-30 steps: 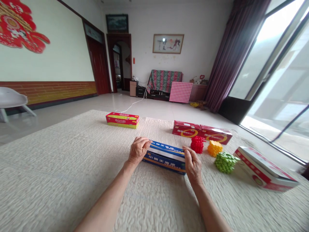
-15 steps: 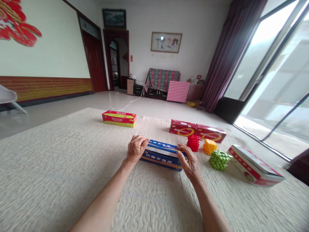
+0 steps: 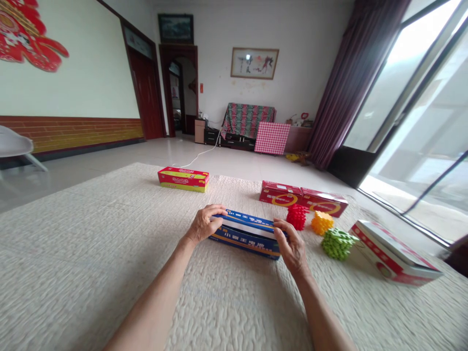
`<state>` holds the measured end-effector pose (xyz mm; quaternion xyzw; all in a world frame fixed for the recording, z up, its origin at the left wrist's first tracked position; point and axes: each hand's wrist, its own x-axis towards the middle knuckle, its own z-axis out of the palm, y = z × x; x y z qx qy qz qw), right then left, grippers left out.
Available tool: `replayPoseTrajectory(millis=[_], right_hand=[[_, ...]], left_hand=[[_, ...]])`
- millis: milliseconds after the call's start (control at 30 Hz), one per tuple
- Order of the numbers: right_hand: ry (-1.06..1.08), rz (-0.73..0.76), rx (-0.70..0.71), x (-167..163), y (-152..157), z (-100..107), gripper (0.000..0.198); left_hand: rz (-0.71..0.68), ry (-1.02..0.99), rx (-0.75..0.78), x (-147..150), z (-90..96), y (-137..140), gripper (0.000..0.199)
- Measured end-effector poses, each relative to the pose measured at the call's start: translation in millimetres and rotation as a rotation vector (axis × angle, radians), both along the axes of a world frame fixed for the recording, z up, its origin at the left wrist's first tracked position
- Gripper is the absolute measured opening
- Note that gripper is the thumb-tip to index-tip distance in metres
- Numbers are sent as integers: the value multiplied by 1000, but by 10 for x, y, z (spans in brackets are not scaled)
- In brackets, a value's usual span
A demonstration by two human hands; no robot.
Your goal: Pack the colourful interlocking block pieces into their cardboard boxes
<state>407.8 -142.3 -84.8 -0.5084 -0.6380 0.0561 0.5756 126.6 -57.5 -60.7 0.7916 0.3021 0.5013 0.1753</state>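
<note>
A long blue cardboard box (image 3: 244, 240) with white and orange print lies in front of me on the quilted cover. Its lid is slightly raised, with a pale strip showing along the front edge. My left hand (image 3: 206, 224) grips the lid at the left end, thumb in front and fingers over the top. At the right end, my right hand (image 3: 291, 246) holds the lid in the same way, thumb toward me. The inside of the box is hidden. Just beyond my right hand stands a spiky red block (image 3: 296, 217).
Right of the red block sit an orange spiky block (image 3: 322, 223), a green one (image 3: 338, 243) and a white-and-red box (image 3: 397, 253). Two dark red boxes (image 3: 303, 199) lie behind them. A red-and-yellow box (image 3: 183, 179) rests at the far left on the cream quilted cover (image 3: 109, 234).
The view has turned slightly left, so the surroundings appear shifted right. My left thumb has slid a little toward the box's left end. Both hands remain on the lid.
</note>
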Motion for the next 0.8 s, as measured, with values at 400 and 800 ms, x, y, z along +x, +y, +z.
replayPoseTrajectory(millis=[400,800], right_hand=[[36,-73,85,-16,67,-108,24],[67,-92,59,-74,59,-120,25]], left_hand=[[44,14,124,48,-140,69,26],[-58,-66,-53,63,-123,81,24]])
